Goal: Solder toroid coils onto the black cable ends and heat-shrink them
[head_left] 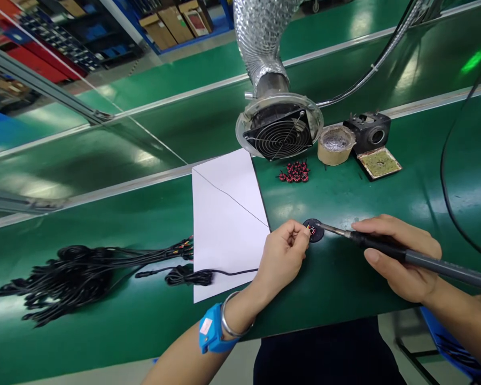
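My left hand is closed in a pinch on thin wire ends at a small red coil sitting on a round black holder on the green bench. From that hand a black cable trails left across a white paper sheet. My right hand grips a soldering iron like a pen, with its metal tip touching the coil on the holder. A blue wrist strap and a metal bangle sit on my left wrist.
A pile of black cables lies at the left. Several small red coils lie under a fume extractor fan. Beside it stand a solder pot and an iron stand with sponge. A conveyor runs behind.
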